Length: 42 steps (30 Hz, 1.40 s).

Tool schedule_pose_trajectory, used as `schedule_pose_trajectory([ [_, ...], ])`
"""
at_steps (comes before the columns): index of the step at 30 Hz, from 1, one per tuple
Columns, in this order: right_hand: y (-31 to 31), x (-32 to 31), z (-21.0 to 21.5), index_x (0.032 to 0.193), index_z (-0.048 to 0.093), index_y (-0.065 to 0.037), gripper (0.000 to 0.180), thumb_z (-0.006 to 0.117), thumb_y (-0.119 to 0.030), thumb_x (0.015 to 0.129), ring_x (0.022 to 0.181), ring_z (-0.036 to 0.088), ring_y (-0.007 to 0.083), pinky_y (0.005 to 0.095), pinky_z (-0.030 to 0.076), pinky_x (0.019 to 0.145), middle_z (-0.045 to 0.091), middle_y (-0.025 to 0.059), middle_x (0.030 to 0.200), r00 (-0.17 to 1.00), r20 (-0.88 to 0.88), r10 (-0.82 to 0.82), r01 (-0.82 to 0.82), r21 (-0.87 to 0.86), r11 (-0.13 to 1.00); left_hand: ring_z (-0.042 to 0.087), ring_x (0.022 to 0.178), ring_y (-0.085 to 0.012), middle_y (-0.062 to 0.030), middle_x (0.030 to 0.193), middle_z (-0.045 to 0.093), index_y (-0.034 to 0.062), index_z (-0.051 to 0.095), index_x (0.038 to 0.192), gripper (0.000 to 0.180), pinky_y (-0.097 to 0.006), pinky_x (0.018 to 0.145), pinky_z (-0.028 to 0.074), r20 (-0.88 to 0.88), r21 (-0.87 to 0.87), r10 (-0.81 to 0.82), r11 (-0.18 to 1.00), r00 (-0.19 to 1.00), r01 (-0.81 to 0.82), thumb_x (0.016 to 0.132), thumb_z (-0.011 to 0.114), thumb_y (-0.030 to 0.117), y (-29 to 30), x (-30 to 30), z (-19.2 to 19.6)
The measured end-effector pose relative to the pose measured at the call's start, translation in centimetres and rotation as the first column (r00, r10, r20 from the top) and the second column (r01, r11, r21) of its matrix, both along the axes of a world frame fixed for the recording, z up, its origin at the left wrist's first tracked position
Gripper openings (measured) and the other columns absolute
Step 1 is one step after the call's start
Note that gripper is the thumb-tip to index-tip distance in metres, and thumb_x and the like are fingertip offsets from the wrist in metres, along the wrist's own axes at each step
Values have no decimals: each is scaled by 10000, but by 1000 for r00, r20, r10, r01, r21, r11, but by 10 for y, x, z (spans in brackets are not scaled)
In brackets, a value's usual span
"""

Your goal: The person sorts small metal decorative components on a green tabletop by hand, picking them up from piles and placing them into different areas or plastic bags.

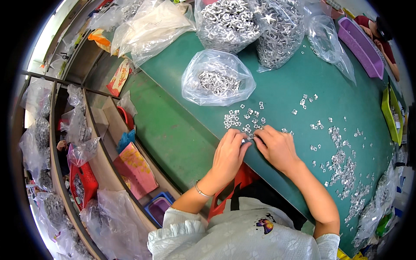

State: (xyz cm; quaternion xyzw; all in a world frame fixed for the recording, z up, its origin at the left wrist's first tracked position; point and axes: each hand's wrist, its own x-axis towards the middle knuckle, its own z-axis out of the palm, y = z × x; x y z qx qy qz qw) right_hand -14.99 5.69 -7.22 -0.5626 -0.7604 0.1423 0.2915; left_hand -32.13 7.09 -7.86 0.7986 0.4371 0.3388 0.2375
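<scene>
My left hand (229, 152) and my right hand (276, 148) meet at the green table's near edge. Thumb and fingers of each are closed in a pinch, almost touching. A bit of silver metal shows between the fingertips, too small to make out, and a small bluish patch shows at my left thumb. Just beyond lie loose silver square metal pieces (232, 118), some right by my fingertips. Farther off stands an open clear plastic bag (219, 78) with silver ring-like metal parts in it.
Large clear bags of silver parts (229, 24) stand at the back. More loose pieces (342, 167) are scattered on the right. A purple basket (360, 47) and a lime-green tray (392, 115) sit at the far right. Shelves with bagged parts (41, 134) line the left.
</scene>
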Motion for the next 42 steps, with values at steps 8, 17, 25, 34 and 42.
schedule_pose_trajectory([
  [8,0,26,1,823,557,-24,145,496,-119,915,526,501,116,256,378,451,550,54,663,281,-786,-551,-206,-610,765,516,622,-138,-89,890,550,-1,577,1026,240,-261,552,426,149,-173,31,985,988,-5,805,659,-46,0,-2,2],
  [17,-4,30,1,1010,547,3,240,454,-211,953,755,591,218,295,480,603,595,146,949,-305,-669,-678,-596,-421,684,457,797,-119,-26,910,484,26,489,1222,330,-234,679,415,729,-535,614,233,304,812,948,563,194,1,-17,11],
  [25,-48,10,11,1185,537,26,393,422,-290,983,1079,565,277,414,457,963,585,142,1143,-463,-539,-704,-550,-448,705,525,871,-137,-43,967,524,-23,552,1092,190,-281,776,444,691,-432,-80,751,718,500,905,519,-32,-35,49,35],
  [34,-101,34,-19,1281,513,-127,419,591,-266,893,1205,476,315,436,354,1052,502,136,1295,-715,-486,-503,-355,-369,859,598,1028,-286,-143,1091,612,-13,639,1017,362,-351,925,458,362,-44,-513,824,778,564,743,476,-185,-64,110,46],
  [42,-172,68,-3,1011,542,-116,102,524,-200,957,961,583,154,346,490,885,580,18,993,-824,-503,-263,-113,-309,944,623,1010,-302,-184,1090,633,-20,628,1010,320,-348,877,489,485,-14,-651,661,583,750,795,460,-186,-99,159,49],
])
